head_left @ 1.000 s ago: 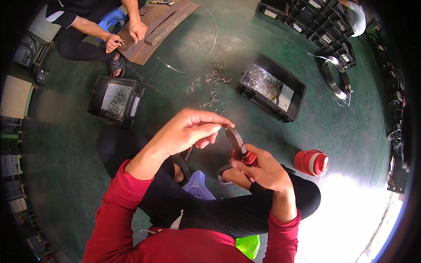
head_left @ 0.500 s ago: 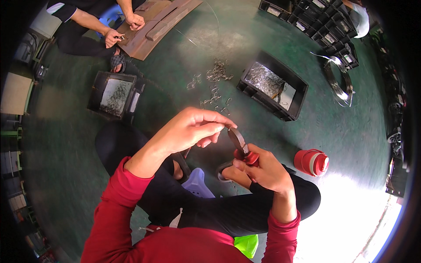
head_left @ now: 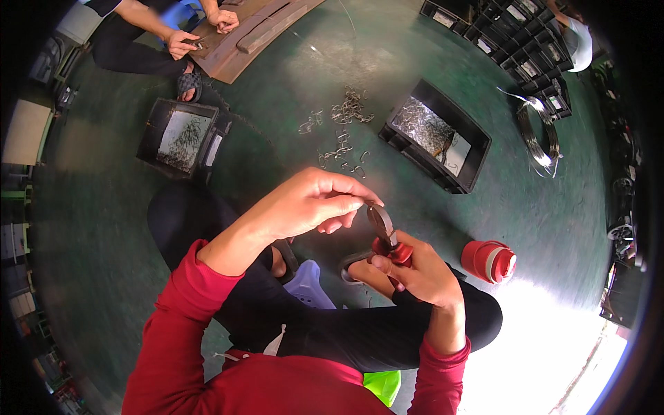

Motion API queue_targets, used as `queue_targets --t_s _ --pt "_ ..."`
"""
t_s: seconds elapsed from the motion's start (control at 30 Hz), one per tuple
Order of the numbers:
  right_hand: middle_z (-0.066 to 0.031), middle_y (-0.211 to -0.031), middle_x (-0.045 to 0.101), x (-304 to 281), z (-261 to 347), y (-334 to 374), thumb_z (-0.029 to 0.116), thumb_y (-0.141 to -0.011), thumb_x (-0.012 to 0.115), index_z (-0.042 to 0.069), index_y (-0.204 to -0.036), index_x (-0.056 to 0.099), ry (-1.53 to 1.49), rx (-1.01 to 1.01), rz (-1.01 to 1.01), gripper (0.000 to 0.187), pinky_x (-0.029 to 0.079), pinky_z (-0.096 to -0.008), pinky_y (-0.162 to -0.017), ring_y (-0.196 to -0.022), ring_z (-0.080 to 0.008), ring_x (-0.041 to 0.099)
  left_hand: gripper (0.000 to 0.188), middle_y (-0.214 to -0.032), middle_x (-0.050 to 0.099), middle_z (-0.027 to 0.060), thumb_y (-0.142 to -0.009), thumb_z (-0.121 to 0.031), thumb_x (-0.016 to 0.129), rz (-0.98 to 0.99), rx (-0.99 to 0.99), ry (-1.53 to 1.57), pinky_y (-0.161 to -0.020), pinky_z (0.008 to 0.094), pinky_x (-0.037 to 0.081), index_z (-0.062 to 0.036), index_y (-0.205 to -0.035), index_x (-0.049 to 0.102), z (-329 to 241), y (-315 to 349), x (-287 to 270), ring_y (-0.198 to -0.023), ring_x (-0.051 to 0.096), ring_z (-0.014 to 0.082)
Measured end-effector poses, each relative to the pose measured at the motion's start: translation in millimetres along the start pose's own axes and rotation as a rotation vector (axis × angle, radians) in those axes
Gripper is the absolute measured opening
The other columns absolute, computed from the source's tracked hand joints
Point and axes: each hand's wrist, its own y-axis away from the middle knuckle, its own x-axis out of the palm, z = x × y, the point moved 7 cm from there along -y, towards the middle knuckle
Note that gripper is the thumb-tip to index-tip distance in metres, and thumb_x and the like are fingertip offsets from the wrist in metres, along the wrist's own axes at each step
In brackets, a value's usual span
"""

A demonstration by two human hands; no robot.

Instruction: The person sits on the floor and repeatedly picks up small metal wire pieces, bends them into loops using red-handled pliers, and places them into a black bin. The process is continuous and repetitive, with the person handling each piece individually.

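Observation:
My right hand (head_left: 423, 273) is closed round the red handles of a pair of pliers (head_left: 382, 225), whose metal jaws point up and away from me. Thumb and fingers of my left hand (head_left: 311, 204) are pinched together right at the tip of the jaws. Whatever they hold is too small to make out. Beyond my hands, a loose heap of bent wire hooks (head_left: 351, 107) lies on the green floor, with several more strewn nearer to me.
Right of the heap stands a black crate (head_left: 477, 162) of metal pieces; another black crate (head_left: 155, 155) is at left. A red jug (head_left: 478, 260) and a wire coil (head_left: 536, 135) sit at right. A co-worker's hands (head_left: 183, 43) work by a wooden board (head_left: 225, 66).
The view has shifted slightly. My hands and the pliers stay together in nearly the same pose, the pliers a little further right. The co-worker's hands have barely moved.

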Motion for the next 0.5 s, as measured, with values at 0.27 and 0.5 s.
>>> queue_targets --t_s 0.27,0.5 --pt "-0.0102 -0.069 0.066 -9 -4 -5 0.022 -0.083 0.074 0.001 -0.089 0.060 0.046 -0.115 -0.148 0.026 0.048 -0.0327 -0.062 -0.062 -0.0188 0.064 0.029 -0.070 0.058 0.0011 -0.101 -0.012 0.048 0.004 -0.024 -0.071 -0.052 0.0214 0.039 -0.0006 -0.124 0.063 1 1 5 -0.057 0.050 0.0058" --pt "-0.0122 -0.065 0.062 -8 -1 -11 0.021 -0.076 0.078 0.001 -0.087 0.061 0.095 -0.220 -0.273 0.029 0.047 -0.0338 -0.058 -0.057 -0.0226 0.060 0.031 -0.063 0.056 0.0003 -0.101 -0.010 0.045 -0.082 0.003 -0.253 -0.052 0.0219 0.041 -0.0038 -0.126 0.062 3 7 11 -0.053 0.049 0.0052"
